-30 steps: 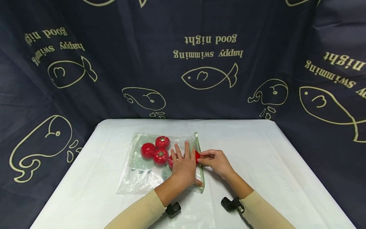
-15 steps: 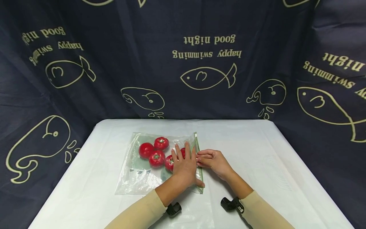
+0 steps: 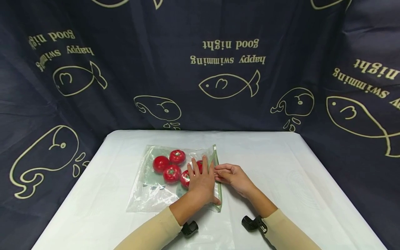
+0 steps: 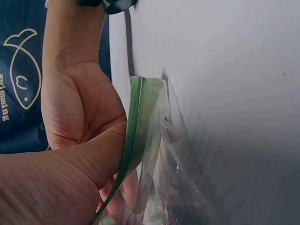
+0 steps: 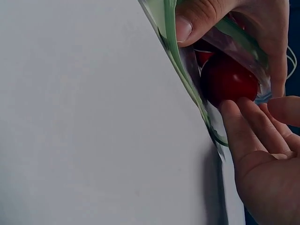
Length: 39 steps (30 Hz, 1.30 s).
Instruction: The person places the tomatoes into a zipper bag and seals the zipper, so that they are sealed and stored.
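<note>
A clear zip bag (image 3: pixel 150 201) with a green zip edge (image 3: pixel 219 194) lies flat, its mouth facing right. Several red tomatoes (image 3: pixel 172 173) are inside it. My left hand (image 3: pixel 201 185) lies over the mouth end, fingers spread and straight, its thumb (image 5: pixel 185 28) against the green edge. In the right wrist view the mouth gapes between that thumb and the fingers. One tomato (image 5: pixel 229 82) sits just within the mouth. The extended fingertips of my right hand (image 3: pixel 232 177) touch its near side. In the head view my left hand partly hides this tomato.
The bag rests on a white-covered table (image 3: pixel 281 166). A dark blue curtain (image 3: pixel 175 41) with fish and whale drawings hangs behind and at both sides. Black cameras (image 3: pixel 250 223) are strapped at the wrists.
The tomato at the mouth has gone leftward into the bag, and the right fingertips followed it to the green edge. Tomatoes inside shifted slightly left. The left hand stays almost still.
</note>
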Each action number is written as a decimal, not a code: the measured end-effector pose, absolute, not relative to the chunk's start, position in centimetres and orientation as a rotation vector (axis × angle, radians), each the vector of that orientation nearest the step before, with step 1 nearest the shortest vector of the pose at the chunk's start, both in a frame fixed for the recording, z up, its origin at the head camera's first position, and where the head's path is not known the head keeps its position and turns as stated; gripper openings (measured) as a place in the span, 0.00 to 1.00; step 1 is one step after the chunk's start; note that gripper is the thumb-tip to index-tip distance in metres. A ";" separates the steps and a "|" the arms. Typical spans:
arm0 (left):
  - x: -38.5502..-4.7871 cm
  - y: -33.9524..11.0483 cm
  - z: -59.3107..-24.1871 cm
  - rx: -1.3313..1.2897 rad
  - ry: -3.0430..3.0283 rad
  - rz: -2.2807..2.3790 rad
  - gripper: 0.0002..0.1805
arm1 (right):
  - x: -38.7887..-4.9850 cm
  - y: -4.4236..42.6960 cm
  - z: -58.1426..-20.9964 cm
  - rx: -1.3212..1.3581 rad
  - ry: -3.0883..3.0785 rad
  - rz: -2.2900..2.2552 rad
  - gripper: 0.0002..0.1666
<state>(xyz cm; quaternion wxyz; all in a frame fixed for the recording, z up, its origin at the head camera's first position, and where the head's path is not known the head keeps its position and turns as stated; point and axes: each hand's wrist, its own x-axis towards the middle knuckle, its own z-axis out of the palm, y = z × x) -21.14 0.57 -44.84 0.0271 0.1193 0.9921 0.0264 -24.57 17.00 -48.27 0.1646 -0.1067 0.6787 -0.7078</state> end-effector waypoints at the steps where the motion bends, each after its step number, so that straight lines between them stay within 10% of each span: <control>1: -21.1 0.6 -44.8 0.372 3.065 0.084 0.83 | -24.6 17.0 -48.3 -0.307 1.935 -2.012 0.23; 39: -21.3 0.5 -44.0 0.404 3.047 0.028 0.81 | -20.9 17.9 -47.7 -0.008 2.132 -2.061 0.22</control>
